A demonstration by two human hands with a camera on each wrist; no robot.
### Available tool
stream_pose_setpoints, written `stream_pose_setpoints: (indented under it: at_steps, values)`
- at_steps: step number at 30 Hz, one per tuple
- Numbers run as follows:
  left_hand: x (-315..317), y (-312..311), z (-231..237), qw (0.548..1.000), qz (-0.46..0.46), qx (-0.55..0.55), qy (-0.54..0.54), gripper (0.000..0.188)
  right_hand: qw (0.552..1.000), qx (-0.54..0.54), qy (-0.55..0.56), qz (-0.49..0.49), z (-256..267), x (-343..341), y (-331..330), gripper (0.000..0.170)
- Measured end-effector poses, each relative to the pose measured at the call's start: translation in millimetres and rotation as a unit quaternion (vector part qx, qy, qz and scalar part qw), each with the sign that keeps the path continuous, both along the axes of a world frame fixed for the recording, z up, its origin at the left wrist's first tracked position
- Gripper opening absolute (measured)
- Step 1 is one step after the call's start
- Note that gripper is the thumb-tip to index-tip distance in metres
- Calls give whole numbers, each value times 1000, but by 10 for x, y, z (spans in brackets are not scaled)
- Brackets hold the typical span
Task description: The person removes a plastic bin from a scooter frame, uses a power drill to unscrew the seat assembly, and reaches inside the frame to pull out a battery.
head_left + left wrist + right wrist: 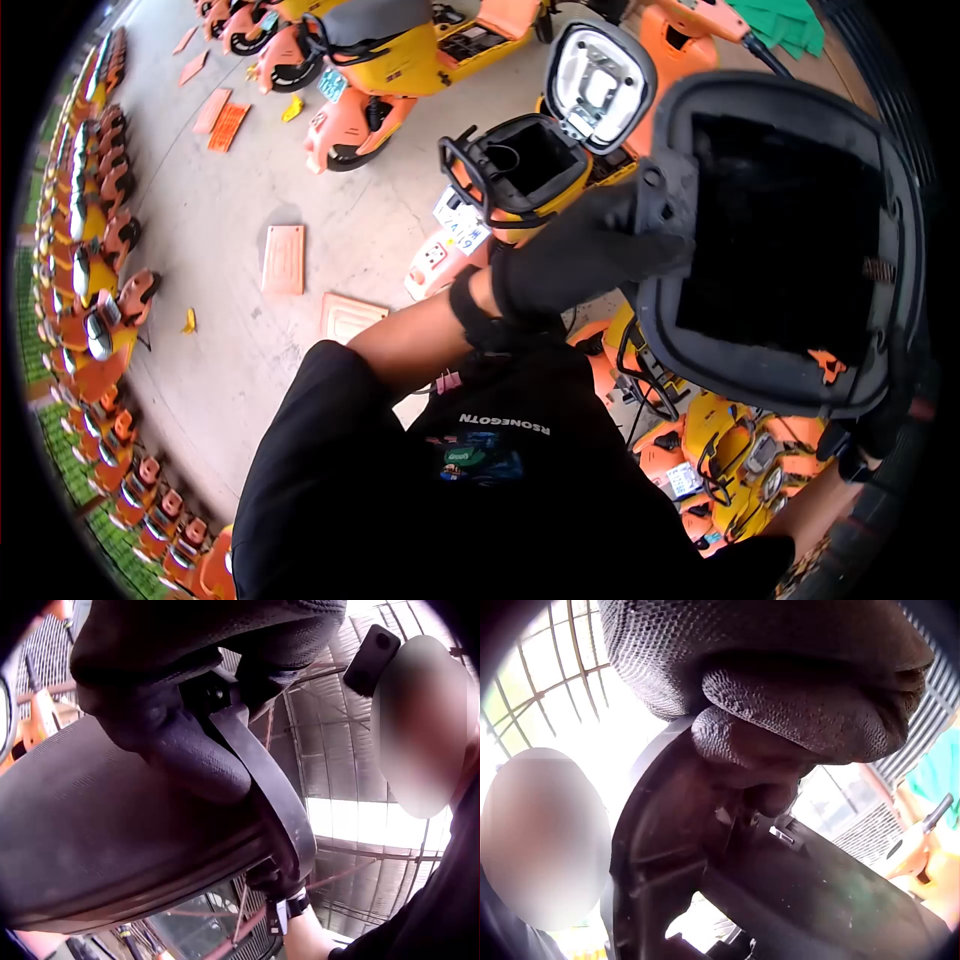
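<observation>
A scooter point(565, 195) stands beyond the bin point(790, 95) and to its left, and that bin is up off the floor, between the person's two gloved hands. This is the relation that seems to count most: the bin spans the gap from hand to hand, so neither is nearer, since both touch it. The line joining them runs slantwise across the bin, from its left side to its near right corner. The bin's mouth is almost as long as it is wide, so I cannot name a sure long axis; it is tilted to face the person's head.

The bin is black and rounded at the corners, with a broad, dull grey rim; its outer wall, in the left wrist view, looks smooth. (Its inside is so dark that I cannot tell the depth.) A pale-lined lid point(625, 75) stands raised on the scooter, just past the bin's upper left edge.

The left hand point(585, 245) grips the bin's left side, its fingers closed in on the edge. The right hand point(780, 682) has its fingers curled over the bin's edge at the opposite end.

Under the left hand, a tab point(672, 195) with a round hole juts from the bin. Lower right on the bin's inner edge sits a bright orange piece point(828, 367), and above it, on the bin's right side, what looks like a small spring point(880, 269).
</observation>
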State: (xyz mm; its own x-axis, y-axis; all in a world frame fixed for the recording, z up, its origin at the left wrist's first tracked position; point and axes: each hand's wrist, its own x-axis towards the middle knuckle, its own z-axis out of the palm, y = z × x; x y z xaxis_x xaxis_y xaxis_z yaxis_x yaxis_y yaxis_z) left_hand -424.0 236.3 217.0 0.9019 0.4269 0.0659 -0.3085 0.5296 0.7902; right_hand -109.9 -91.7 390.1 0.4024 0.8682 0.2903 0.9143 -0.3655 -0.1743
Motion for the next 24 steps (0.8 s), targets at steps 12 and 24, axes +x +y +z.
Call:
stream_pose_setpoints:
  at_steps: [12, 24]
  values:
    - [-1909, -117, 559, 795, 514, 247, 208, 22, 849, 1, 125, 514, -1231, -770, 3555, 39]
    - [-2992, -79, -762, 783, 506, -33, 359, 23, 764, -176, 451, 425, -2523, -2448, 4519, 22]
